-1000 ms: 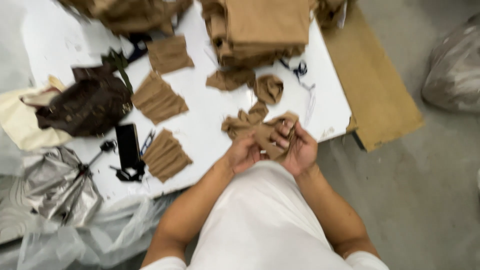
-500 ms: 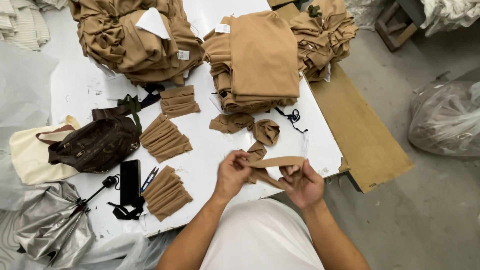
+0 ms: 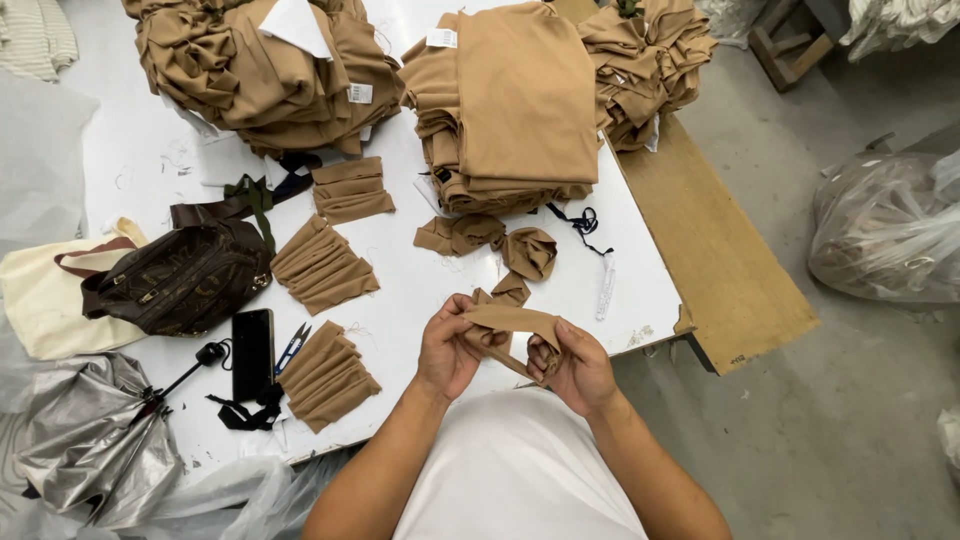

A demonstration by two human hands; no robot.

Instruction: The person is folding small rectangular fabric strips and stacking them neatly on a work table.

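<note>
- Your left hand [image 3: 452,348] and right hand [image 3: 572,367] are both closed on one tan strip [image 3: 512,320], stretched between them just above the near edge of the table [image 3: 430,280].
- Left fingers pinch one end; the right fingers curl around the other end, which looks folded under.
- You seem to be mid-fold: the strip is pulled flat but not yet pleated like the finished ones.
- Three folded bundles [image 3: 325,374] lie to your left, near the phone [image 3: 252,352] and the snips [image 3: 292,348].
- Loose strips [image 3: 528,250] sit just beyond your hands, below the stack of folded cloth [image 3: 520,100].
- The next move likely calls for even tension and matched edges, so each fold lands square.
- A brown bag [image 3: 180,280] and a folded umbrella [image 3: 90,450] rest well apart on the left.
</note>
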